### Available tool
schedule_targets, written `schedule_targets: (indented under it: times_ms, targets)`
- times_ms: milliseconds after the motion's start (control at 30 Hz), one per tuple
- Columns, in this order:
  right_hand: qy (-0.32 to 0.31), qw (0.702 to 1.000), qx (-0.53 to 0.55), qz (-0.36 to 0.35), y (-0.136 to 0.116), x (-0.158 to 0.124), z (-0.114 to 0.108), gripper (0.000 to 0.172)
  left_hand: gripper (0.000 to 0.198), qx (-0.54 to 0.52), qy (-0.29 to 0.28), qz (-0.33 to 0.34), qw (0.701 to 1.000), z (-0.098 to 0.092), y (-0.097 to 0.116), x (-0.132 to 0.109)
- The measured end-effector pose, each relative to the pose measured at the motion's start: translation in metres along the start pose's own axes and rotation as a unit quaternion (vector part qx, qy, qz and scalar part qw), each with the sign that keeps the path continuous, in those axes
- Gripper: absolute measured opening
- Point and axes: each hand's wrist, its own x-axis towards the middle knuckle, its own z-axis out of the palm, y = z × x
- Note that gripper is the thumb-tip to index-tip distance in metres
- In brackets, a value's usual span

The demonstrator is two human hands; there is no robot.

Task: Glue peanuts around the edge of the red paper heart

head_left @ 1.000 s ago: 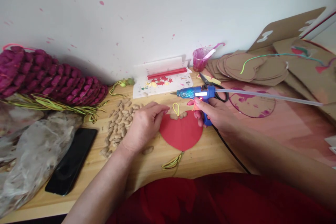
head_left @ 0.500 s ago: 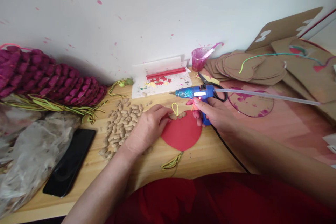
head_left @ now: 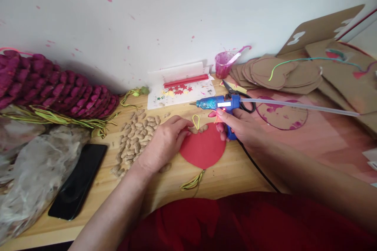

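My right hand (head_left: 238, 125) is wrapped round the handle of a blue hot glue gun (head_left: 219, 104). Its red light is on, its nozzle points left and a long clear glue stick (head_left: 300, 106) sticks out behind. My left hand (head_left: 163, 143) rests on the left edge of a red paper disc (head_left: 203, 150), fingers curled down onto a peanut at the disc's top rim. A yellow loop (head_left: 196, 120) and peanuts (head_left: 204, 128) sit at the disc's top. A yellow-green tassel (head_left: 193, 182) hangs below the disc.
A pile of peanuts (head_left: 135, 137) lies left of my hand, a black phone (head_left: 78, 180) and plastic bags (head_left: 32, 172) further left. Magenta decorations (head_left: 53, 86) line the wall. A sticker sheet (head_left: 181, 92), scissors (head_left: 235, 92), pink cup (head_left: 222, 64) and cardboard cut-outs (head_left: 282, 72) lie behind.
My left hand has slid a little right along the disc's top edge. The glue gun has barely moved.
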Motion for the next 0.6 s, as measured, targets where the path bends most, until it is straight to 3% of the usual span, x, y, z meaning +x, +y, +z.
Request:
schedule_targets:
  times_ms: [600]
  targets:
    - [-0.001,1.0,-0.002,-0.009,0.0007,-0.0008,0.0008,0.033,0.017,0.021,0.004,0.009,1.0,0.0051,0.0018,-0.0008]
